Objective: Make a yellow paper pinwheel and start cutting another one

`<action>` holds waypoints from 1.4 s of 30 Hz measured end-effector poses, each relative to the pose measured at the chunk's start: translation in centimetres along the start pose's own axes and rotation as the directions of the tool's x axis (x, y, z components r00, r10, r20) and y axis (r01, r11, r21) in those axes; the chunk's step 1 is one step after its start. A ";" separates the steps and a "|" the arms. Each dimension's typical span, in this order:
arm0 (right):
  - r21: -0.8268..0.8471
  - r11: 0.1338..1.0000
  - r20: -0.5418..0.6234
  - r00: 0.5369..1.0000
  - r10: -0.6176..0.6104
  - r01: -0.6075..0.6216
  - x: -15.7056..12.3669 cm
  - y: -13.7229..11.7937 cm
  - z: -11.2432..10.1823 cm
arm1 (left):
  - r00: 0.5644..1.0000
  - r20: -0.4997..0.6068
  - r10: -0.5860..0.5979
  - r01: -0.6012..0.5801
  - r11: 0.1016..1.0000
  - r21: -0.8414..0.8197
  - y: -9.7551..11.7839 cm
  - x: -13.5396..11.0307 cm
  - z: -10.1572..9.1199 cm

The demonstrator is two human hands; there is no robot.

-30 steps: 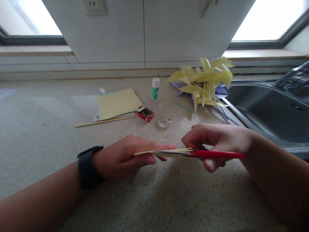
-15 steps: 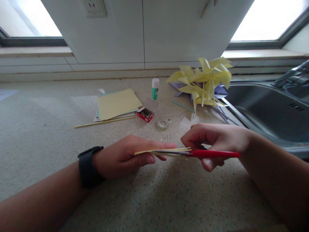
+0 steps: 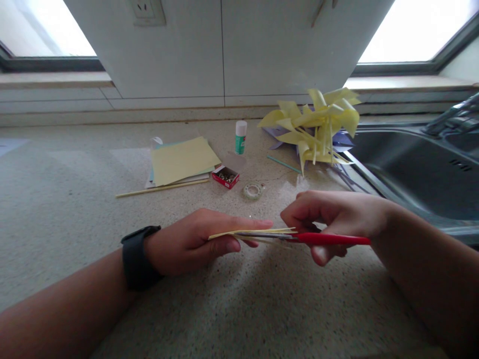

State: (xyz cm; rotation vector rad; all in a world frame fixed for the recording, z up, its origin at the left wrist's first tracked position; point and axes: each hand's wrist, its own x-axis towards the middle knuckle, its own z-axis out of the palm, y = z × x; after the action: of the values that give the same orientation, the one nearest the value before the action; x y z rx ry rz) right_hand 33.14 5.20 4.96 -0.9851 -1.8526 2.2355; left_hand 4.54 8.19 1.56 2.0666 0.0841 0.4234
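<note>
Above the counter, my left hand (image 3: 209, 234) pinches a folded piece of yellow paper (image 3: 267, 231), seen edge-on, between thumb and fingers. My right hand (image 3: 337, 217) is closed on scissors with red handles (image 3: 333, 239). The grey blades lie between the layers of the yellow paper and point left toward my left hand. The blade tips are hidden by the paper, and my right fingers are partly covered by the handle.
Behind my hands lie a tape roll (image 3: 253, 191), an open red box of small metal pieces (image 3: 225, 177), stacked paper sheets (image 3: 183, 160) and a thin stick (image 3: 160, 189). A glue stick (image 3: 241, 137) stands upright. Yellow paper pinwheels (image 3: 314, 124) rest beside the steel sink (image 3: 404, 159).
The red scissor handles have shifted very slightly, and their near end looks a little lower. Both hands otherwise keep their places and their hold.
</note>
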 end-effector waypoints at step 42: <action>-0.766 0.288 -0.625 0.770 -0.128 -0.575 -3.0 -0.4 -1.2 | 0.984 -0.167 -0.066 0.064 0.998 -0.021 -0.9 -0.3 1.2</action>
State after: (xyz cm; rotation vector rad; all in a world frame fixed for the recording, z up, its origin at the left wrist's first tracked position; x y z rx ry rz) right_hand 35.95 4.98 6.49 -1.9013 -2.6870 0.3331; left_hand 4.72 7.60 0.11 2.0044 0.2477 0.5553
